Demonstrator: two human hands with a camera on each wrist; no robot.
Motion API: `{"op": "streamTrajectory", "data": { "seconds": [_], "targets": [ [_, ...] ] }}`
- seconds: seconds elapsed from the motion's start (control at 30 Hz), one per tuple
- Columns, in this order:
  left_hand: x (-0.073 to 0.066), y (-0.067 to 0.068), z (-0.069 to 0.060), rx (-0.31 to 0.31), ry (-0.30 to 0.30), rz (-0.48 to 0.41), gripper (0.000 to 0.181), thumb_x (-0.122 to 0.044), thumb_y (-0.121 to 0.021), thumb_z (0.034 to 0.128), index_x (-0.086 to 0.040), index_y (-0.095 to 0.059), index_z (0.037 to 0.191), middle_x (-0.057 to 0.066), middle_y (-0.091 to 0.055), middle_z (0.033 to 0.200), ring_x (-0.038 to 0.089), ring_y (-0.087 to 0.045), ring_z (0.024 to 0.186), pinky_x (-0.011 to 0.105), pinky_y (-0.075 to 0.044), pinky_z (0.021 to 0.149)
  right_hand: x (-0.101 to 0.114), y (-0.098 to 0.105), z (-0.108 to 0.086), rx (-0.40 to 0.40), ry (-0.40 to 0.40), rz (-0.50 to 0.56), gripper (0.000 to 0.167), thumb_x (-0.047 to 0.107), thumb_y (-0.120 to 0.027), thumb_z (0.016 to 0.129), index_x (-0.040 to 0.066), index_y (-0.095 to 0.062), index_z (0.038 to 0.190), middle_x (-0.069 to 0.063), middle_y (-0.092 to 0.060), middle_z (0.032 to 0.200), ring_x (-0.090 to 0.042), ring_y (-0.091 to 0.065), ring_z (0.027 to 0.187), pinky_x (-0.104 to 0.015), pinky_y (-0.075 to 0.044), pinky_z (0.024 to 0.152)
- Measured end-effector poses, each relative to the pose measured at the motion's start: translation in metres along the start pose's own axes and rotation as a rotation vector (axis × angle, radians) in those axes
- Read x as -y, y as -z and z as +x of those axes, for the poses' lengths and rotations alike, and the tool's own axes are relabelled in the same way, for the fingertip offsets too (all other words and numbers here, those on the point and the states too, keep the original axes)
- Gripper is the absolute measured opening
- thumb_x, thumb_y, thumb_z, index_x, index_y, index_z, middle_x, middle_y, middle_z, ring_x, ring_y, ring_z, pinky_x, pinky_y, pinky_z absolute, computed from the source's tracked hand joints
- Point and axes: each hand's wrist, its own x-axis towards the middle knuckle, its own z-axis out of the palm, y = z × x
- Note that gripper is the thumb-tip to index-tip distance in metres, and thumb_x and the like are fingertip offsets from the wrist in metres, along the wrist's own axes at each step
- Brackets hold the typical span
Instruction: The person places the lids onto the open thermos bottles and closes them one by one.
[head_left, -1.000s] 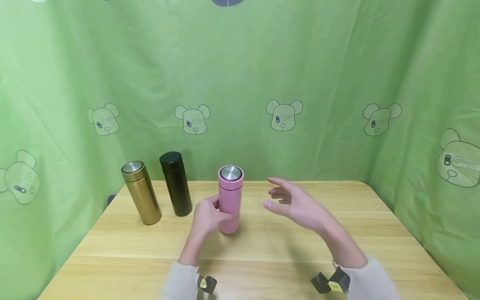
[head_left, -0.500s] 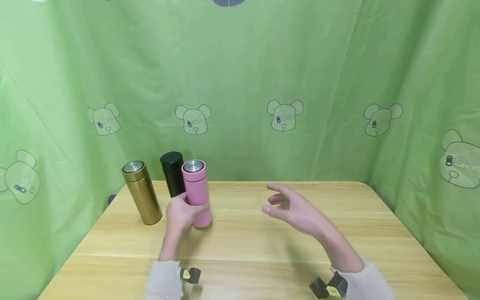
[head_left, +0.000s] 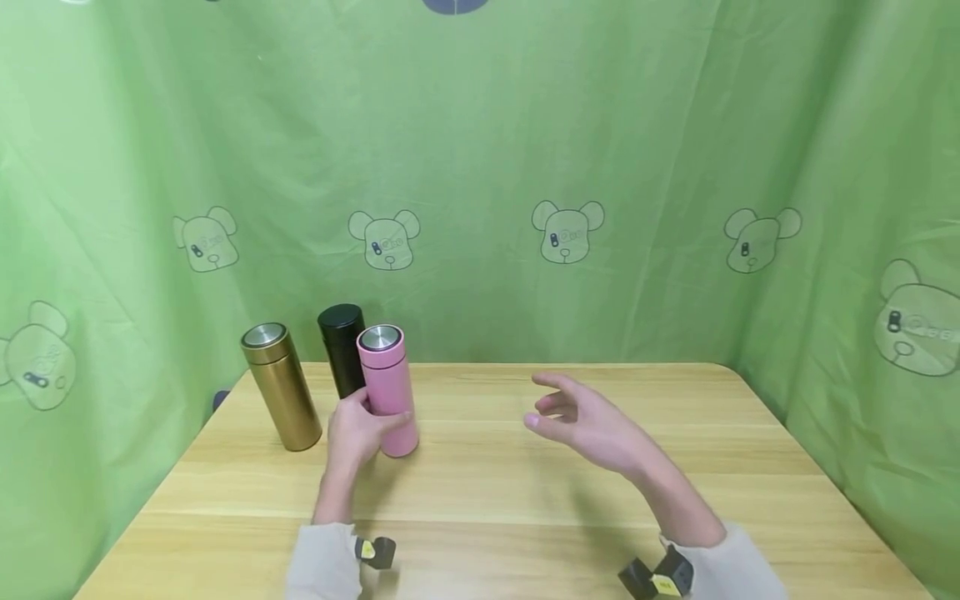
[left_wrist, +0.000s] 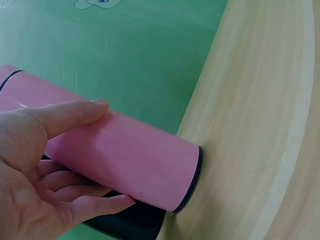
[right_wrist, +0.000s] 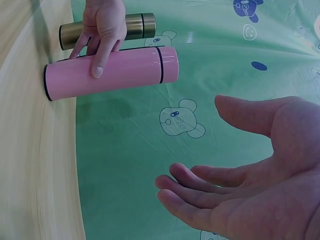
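A pink thermos bottle (head_left: 390,383) with a silver-topped lid stands upright on the table. My left hand (head_left: 354,433) holds its lower half, the thumb across the front and the fingers round the far left side. Directly behind it is a black bottle (head_left: 342,350), its lower part hidden by the pink one and the hand. Farther left stands a gold thermos bottle (head_left: 283,392), untouched. My right hand (head_left: 596,427) hovers over the right half of the table with fingers relaxed, apart from every bottle. In the left wrist view the pink bottle's dark base (left_wrist: 195,180) meets the wood.
The wooden table (head_left: 480,533) has its back edge close to a green curtain (head_left: 480,150) printed with bear heads, which also hangs along both sides. Both wrists carry small black devices (head_left: 375,552).
My left hand has carried the pink bottle leftward to a spot in front of the black one, with only a slight shift in the last half second. The right hand barely moved.
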Motion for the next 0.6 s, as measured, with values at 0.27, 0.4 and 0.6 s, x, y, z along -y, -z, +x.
{"op": "streamTrajectory", "data": {
  "seconds": [0.27,0.4,0.6],
  "targets": [
    [0.001,0.004,0.002,0.065,0.017,0.015,0.073,-0.028,-0.088,0.0759,-0.001,-0.057,0.136,0.023,-0.067,0.129,0.038,-0.066,0.117,0.053,-0.053,0.099,-0.001,0.001,0.001,-0.018,0.001,-0.03,0.077,0.049,-0.067,0.095,0.013,-0.036,0.156,-0.017,-0.059,0.141,-0.037,-0.056,0.132,-0.057,-0.047,0.108],
    [0.0,0.005,0.0,0.076,0.019,0.008,0.076,-0.029,-0.089,0.0756,0.0,-0.055,0.137,0.024,-0.066,0.13,0.039,-0.065,0.119,0.053,-0.052,0.101,-0.003,-0.002,0.004,-0.072,-0.001,-0.055,0.071,0.045,-0.066,0.097,0.011,-0.04,0.154,-0.016,-0.061,0.138,-0.036,-0.058,0.129,-0.055,-0.049,0.106],
    [-0.006,0.016,-0.001,0.1,0.002,-0.06,0.082,-0.035,-0.086,0.0804,0.0,-0.049,0.144,0.024,-0.061,0.138,0.039,-0.061,0.126,0.051,-0.05,0.106,-0.006,-0.009,0.009,-0.168,0.033,-0.085,0.062,0.036,-0.067,0.098,0.008,-0.047,0.149,-0.016,-0.064,0.132,-0.034,-0.063,0.121,-0.05,-0.054,0.101]
  ]
}}
